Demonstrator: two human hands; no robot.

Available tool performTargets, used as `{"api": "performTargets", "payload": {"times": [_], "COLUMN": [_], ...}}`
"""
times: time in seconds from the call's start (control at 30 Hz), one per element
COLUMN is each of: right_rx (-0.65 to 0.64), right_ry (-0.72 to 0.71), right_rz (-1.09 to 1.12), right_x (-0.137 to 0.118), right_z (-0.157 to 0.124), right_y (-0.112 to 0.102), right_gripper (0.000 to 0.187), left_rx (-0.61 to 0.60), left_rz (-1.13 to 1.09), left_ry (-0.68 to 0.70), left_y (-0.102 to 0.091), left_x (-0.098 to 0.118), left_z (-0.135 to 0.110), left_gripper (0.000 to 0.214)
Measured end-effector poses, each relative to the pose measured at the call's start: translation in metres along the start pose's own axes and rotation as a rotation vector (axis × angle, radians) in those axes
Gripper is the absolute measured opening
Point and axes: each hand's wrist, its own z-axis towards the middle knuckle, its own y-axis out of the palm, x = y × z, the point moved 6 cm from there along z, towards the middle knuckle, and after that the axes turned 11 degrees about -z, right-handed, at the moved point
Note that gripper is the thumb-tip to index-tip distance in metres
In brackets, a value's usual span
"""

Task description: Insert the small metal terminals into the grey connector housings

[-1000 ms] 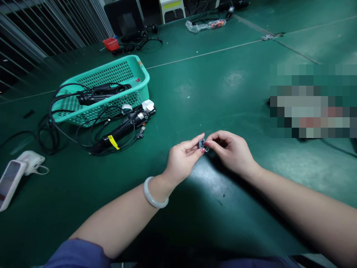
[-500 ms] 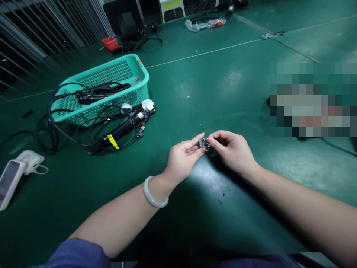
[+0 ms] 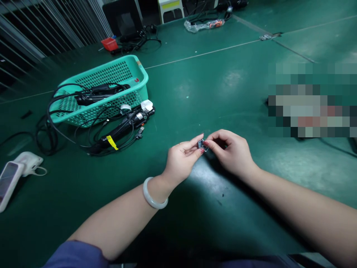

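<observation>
Between the fingertips of both hands is a small grey part [image 3: 200, 143] with a thin wire-like loop on its right side; its exact kind is too small to make out. My left hand [image 3: 182, 158], with a pale bangle [image 3: 149, 193] on the wrist, pinches the part between thumb and fingers from the left. From the right, my right hand [image 3: 232, 150] has its thumb and forefinger closed at the part's right edge. Both hands are a little above the green table [image 3: 195, 216], and the fingers hide some of the part.
A turquoise basket [image 3: 143, 74] with black corded devices stands at the left. In front of it lies a black handheld device [image 3: 122, 130] with cables. A white-cased phone [image 3: 9, 182] is at far left. A red box [image 3: 109, 44] sits behind, and a pixelated area covers the right.
The right thumb and forefinger have shifted slightly left over the small grey part. The whole view has moved slightly; both hands keep their pinch.
</observation>
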Motion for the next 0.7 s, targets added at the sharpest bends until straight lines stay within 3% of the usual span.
{"api": "performTargets", "payload": {"times": [0.33, 0.47, 0.7], "right_rx": [0.016, 0.017, -0.105], "right_ry": [-0.074, -0.049, 0.028], "right_rz": [-0.071, -0.049, 0.108], "right_x": [-0.0040, -0.0024, 0.0003], "right_z": [0.0002, 0.0006, 0.0029], "right_y": [-0.0018, -0.0012, 0.0042], "right_gripper": [0.013, 0.012, 0.016], "left_rx": [0.005, -0.012, -0.018], "left_rz": [0.148, 0.049, -0.091], "left_ry": [0.098, 0.010, -0.083], "left_y": [-0.0029, -0.0001, 0.0004], "left_x": [0.0037, 0.0020, 0.0005], "left_z": [-0.0028, -0.0025, -0.0015], "left_gripper": [0.042, 0.045, 0.038]}}
